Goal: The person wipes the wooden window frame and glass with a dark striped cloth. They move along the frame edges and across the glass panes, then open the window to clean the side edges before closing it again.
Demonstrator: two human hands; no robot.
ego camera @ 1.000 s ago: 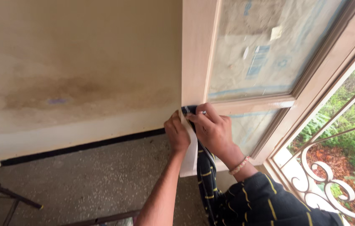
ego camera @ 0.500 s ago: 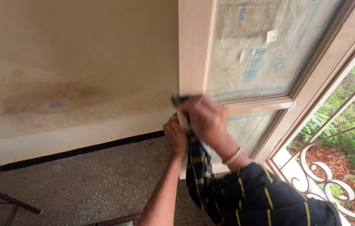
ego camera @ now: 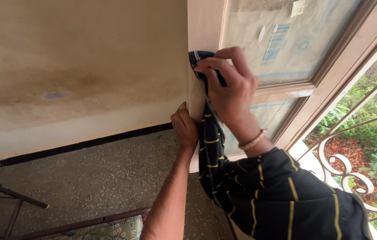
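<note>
My right hand (ego camera: pixel 230 89) has its grip pinched on a black cloth with yellow stripes (ego camera: pixel 208 138), bunched end pressed to the edge of the pale wooden door frame (ego camera: pixel 204 26), rest hanging down. My left hand (ego camera: pixel 186 129) is braced on the same edge lower down, fingers wrapped around it; palm probably empty, view's poor. To wipe well: keep flat pressure, follow the edge, steady the frame with the left. Paper-covered glass panes (ego camera: pixel 281 40) sit beside it. No containers in sight.
</note>
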